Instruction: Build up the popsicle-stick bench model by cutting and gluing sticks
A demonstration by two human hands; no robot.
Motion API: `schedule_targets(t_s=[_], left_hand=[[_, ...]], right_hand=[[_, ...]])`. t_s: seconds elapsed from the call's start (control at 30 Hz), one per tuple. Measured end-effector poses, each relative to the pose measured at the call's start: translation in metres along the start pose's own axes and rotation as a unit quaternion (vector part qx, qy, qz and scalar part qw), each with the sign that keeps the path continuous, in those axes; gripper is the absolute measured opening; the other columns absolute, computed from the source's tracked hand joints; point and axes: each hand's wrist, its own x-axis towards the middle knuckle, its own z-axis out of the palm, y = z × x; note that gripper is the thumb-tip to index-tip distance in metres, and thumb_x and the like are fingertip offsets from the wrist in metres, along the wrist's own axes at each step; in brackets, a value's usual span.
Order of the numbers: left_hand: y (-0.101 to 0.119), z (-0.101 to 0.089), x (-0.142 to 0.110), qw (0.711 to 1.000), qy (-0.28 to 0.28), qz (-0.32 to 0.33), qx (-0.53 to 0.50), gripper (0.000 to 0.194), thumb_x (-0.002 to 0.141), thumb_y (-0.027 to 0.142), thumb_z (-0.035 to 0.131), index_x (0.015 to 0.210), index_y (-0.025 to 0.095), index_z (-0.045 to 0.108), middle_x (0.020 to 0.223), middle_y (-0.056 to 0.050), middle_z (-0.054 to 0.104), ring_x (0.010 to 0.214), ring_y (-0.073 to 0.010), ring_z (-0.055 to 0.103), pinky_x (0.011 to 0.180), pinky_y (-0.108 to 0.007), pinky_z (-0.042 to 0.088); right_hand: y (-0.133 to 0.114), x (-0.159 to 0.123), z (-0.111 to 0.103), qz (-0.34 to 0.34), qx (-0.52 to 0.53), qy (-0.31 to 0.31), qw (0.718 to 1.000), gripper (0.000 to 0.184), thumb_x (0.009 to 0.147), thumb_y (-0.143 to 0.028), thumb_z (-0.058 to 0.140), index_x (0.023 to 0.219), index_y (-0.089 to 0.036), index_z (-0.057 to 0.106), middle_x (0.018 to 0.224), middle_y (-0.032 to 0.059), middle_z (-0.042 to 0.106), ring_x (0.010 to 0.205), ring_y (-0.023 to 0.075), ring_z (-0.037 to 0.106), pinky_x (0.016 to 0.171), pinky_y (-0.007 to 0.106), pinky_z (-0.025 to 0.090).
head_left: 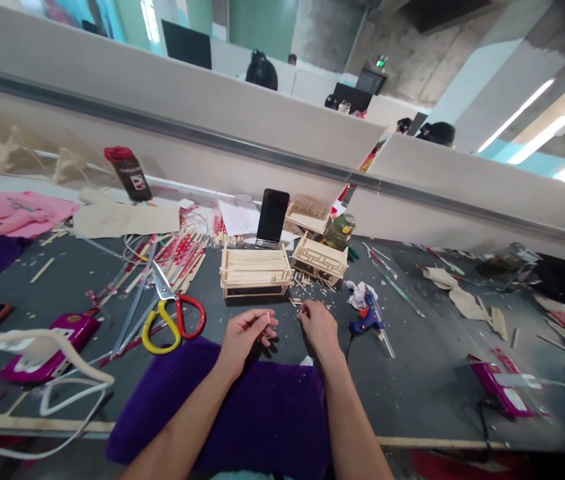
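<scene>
My left hand pinches a short wooden stick between thumb and fingers, above the front of the dark table. To its right my right hand is closed, its fingertips near scattered stick scraps; what they hold, if anything, is hidden. Just behind the hands stands a small wooden stick model like a railed bed or box. A second stick model stands to the right of it. Under my forearms lies a purple cloth.
Scissors with red and yellow handles lie left, before bundled chopsticks. A blue glue gun lies right. A phone stands behind the models, near a green bottle. Purple power units with cables sit at both sides.
</scene>
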Motion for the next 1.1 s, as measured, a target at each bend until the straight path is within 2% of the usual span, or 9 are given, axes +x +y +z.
schedule_targets(t_s=[0.1, 0.17, 0.23, 0.3, 0.4, 0.57, 0.77, 0.93, 1.1], left_hand=[[0.002, -0.001, 0.002, 0.998, -0.017, -0.041, -0.041, 0.038, 0.068, 0.043, 0.079, 0.09, 0.013, 0.072, 0.084, -0.011, 0.075, 0.066, -0.0168, 0.069, 0.053, -0.024, 0.054], [0.001, -0.002, 0.002, 0.997, -0.025, -0.051, -0.058, 0.038, 0.066, 0.043, 0.081, 0.087, 0.013, 0.073, 0.084, -0.01, 0.074, 0.066, -0.0161, 0.068, 0.052, -0.023, 0.054], [-0.001, -0.002, 0.002, 0.996, -0.028, -0.056, -0.069, 0.038, 0.064, 0.042, 0.083, 0.087, 0.012, 0.073, 0.079, -0.008, 0.073, 0.063, -0.0147, 0.067, 0.049, -0.021, 0.052], [-0.002, -0.002, 0.002, 0.995, -0.034, -0.06, -0.072, 0.039, 0.064, 0.04, 0.084, 0.088, 0.012, 0.072, 0.074, -0.006, 0.071, 0.06, -0.0135, 0.066, 0.048, -0.02, 0.052], [-0.003, -0.002, 0.001, 0.994, -0.047, -0.068, -0.068, 0.042, 0.064, 0.038, 0.084, 0.093, 0.012, 0.069, 0.071, -0.005, 0.07, 0.057, -0.013, 0.066, 0.049, -0.021, 0.053], [-0.001, -0.001, -0.001, 0.993, -0.07, -0.073, -0.065, 0.048, 0.064, 0.038, 0.084, 0.099, 0.013, 0.062, 0.069, -0.002, 0.068, 0.056, -0.0138, 0.066, 0.05, -0.023, 0.053], [-0.003, 0.002, -0.001, 0.998, -0.066, -0.018, -0.016, 0.045, 0.068, 0.039, 0.08, 0.1, 0.015, 0.059, 0.066, 0.003, 0.063, 0.054, -0.0126, 0.065, 0.049, -0.021, 0.051], [-0.003, 0.002, -0.001, 0.997, -0.072, -0.028, -0.015, 0.051, 0.068, 0.038, 0.08, 0.106, 0.015, 0.056, 0.067, 0.002, 0.065, 0.056, -0.0144, 0.067, 0.051, -0.023, 0.053], [-0.003, 0.0, 0.001, 0.994, -0.066, -0.064, -0.053, 0.053, 0.065, 0.036, 0.083, 0.103, 0.015, 0.052, 0.067, 0.0, 0.069, 0.054, -0.0135, 0.065, 0.049, -0.022, 0.052]], right_hand=[[-0.006, -0.003, -0.007, -0.034, 0.15, -0.027, 0.988, 0.012, 0.083, -0.021, 0.057, 0.078, -0.02, 0.069, 0.078, 0.0018, 0.067, 0.073, 0.0162, 0.059, 0.063, 0.024, 0.037], [-0.015, -0.006, -0.014, -0.064, 0.274, -0.075, 0.957, 0.017, 0.084, -0.028, 0.056, 0.08, -0.019, 0.07, 0.072, 0.0003, 0.066, 0.067, 0.0155, 0.057, 0.061, 0.024, 0.039], [-0.026, -0.008, -0.02, -0.088, 0.348, -0.11, 0.927, 0.02, 0.084, -0.032, 0.057, 0.083, -0.018, 0.071, 0.07, -0.0002, 0.066, 0.064, 0.0147, 0.056, 0.061, 0.023, 0.04], [-0.035, -0.01, -0.025, -0.113, 0.362, -0.115, 0.918, 0.019, 0.082, -0.03, 0.059, 0.081, -0.018, 0.072, 0.072, 0.0005, 0.068, 0.068, 0.0146, 0.057, 0.065, 0.024, 0.041], [-0.041, -0.01, -0.026, -0.121, 0.339, -0.128, 0.924, 0.018, 0.08, -0.029, 0.06, 0.076, -0.017, 0.073, 0.07, 0.0004, 0.068, 0.067, 0.0145, 0.058, 0.065, 0.024, 0.041], [-0.04, -0.009, -0.027, -0.097, 0.345, -0.169, 0.918, 0.022, 0.078, -0.035, 0.062, 0.073, -0.016, 0.072, 0.064, -0.0004, 0.066, 0.06, 0.0131, 0.054, 0.059, 0.024, 0.04], [-0.041, -0.011, -0.028, -0.041, 0.379, -0.218, 0.898, 0.023, 0.075, -0.038, 0.065, 0.069, -0.016, 0.07, 0.053, -0.004, 0.056, 0.05, 0.0094, 0.044, 0.051, 0.022, 0.032], [-0.042, -0.013, -0.021, -0.027, 0.399, -0.205, 0.893, 0.021, 0.072, -0.036, 0.068, 0.069, -0.016, 0.069, 0.054, -0.0039, 0.055, 0.05, 0.0084, 0.042, 0.047, 0.021, 0.029], [-0.044, -0.017, -0.016, 0.037, 0.477, -0.237, 0.845, 0.028, 0.069, -0.042, 0.073, 0.074, -0.016, 0.067, 0.054, -0.0052, 0.055, 0.044, 0.006, 0.039, 0.039, 0.018, 0.023]])
